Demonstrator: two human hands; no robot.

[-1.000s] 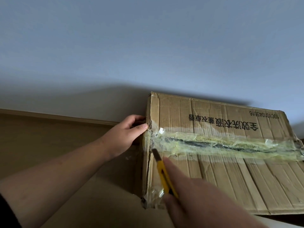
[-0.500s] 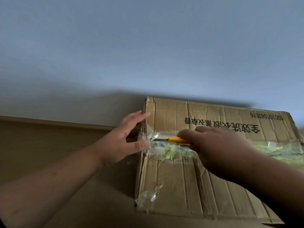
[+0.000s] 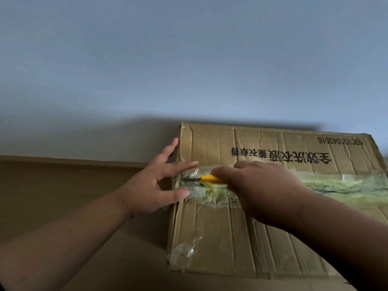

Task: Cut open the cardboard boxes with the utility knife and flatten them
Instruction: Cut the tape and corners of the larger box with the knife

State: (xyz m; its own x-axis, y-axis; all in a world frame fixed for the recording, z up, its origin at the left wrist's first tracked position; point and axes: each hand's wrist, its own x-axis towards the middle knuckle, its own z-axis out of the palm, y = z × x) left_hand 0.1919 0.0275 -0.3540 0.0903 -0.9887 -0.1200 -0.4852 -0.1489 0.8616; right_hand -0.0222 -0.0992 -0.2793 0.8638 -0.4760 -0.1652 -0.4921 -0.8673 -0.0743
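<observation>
A creased brown cardboard box point(image 3: 262, 232) with black printed characters is seen lying against a pale wall point(image 3: 189, 59), on a brown cardboard sheet point(image 3: 94, 259). A yellow-handled utility knife point(image 3: 206, 180) is gripped by the right hand point(image 3: 258, 190), its blade laid in the yellowish tape seam point(image 3: 346, 183) near the box's left edge. The left hand point(image 3: 151, 185) is spread open, its fingers pressed on the box's left edge beside the blade.

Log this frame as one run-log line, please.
step: cutting tape seam | right hand: grips utility knife, blade at box's left end | left hand: fingers straight, steadying cardboard box
</observation>
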